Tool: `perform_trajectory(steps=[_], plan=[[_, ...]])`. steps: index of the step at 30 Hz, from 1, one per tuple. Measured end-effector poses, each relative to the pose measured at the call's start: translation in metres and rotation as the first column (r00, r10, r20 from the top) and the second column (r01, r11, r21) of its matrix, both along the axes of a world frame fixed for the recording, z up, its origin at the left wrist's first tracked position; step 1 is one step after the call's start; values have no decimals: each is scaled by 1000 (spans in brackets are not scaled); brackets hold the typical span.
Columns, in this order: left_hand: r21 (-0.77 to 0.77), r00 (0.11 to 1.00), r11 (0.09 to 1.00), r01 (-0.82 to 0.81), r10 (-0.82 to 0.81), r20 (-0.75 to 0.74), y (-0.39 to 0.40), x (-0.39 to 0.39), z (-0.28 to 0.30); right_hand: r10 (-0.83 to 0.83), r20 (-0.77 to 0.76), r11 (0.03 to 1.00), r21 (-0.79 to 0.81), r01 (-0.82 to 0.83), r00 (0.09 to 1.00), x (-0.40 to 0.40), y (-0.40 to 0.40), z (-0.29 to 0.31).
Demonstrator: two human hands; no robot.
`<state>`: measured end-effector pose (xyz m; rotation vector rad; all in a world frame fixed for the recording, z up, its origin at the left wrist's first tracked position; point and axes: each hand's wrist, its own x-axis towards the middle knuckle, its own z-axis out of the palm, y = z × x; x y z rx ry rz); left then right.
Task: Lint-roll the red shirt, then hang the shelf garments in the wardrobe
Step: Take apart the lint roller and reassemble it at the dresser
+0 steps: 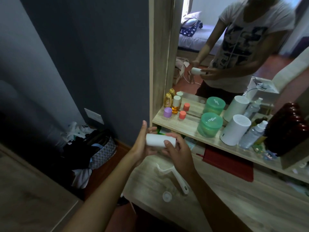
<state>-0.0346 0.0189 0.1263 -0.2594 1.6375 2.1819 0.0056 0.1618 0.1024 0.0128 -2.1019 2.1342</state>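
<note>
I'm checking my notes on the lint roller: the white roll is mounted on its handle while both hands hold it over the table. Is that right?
Not quite. The white roll is off its handle, which lies on the table below. The head view shows it. Both hands do hold the roll: the left hand cradles it and the right hand wraps its end.

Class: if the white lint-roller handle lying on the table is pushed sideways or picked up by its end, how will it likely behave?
The lint-roller handle looks like rigid plastic, so probably stiff and light. Its bent frame lies flat on the table, so it would likely slide, not roll.
</note>
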Motion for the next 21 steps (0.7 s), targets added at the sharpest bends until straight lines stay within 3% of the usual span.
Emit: perform_trajectory(steps=[2, 5, 6, 8, 10, 12, 13, 14, 17, 19, 20, 21], plan=[[14, 1000, 1000, 21, -21, -8, -6, 1, 0, 41, 13, 996, -79, -40, 999, 0, -5, 1], [-111, 989, 985, -134, 126, -76, -10, -3, 14, 75, 134, 992, -115, -60, 988, -1, -7, -7], [-136, 977, 971, -197, 184, -107, -13, -6, 20, 62, 155, 998, -29, -59, 986, 0, -6, -14], [-143, 952, 947, -288, 268, -145, -22, -12, 30, 54, 134, 932, 349, -98, 989, 5, 3, -38], [-157, 939, 932, -326, 300, -168, -31, -15, 37, 214, 251, 639, 695, -330, 944, 14, 17, -73], [-179, 938, 928, -328, 297, -179, -37, -15, 40, 273, 474, 318, 777, -544, 837, 31, 27, -113], [-177, 937, 927, -331, 301, -176, -40, -14, 40, 265, 522, 240, 778, -580, 811, 38, 31, -132], [-163, 935, 927, -338, 312, -167, -42, -13, 39, 262, 524, 238, 778, -581, 810, 47, 33, -146], [-108, 929, 926, -363, 349, -124, -46, -11, 36, 223, 439, 459, 740, -491, 870, 55, 31, -154], [-114, 930, 926, -360, 348, -115, -47, -10, 34, 154, 314, 539, 768, -346, 937, 59, 29, -150], [-113, 932, 927, -357, 345, -115, -47, -10, 34, 122, 245, 548, 792, -271, 962, 61, 29, -151], [-108, 932, 929, -355, 343, -113, -48, -10, 34, 122, 236, 474, 839, -265, 964, 62, 29, -151]])
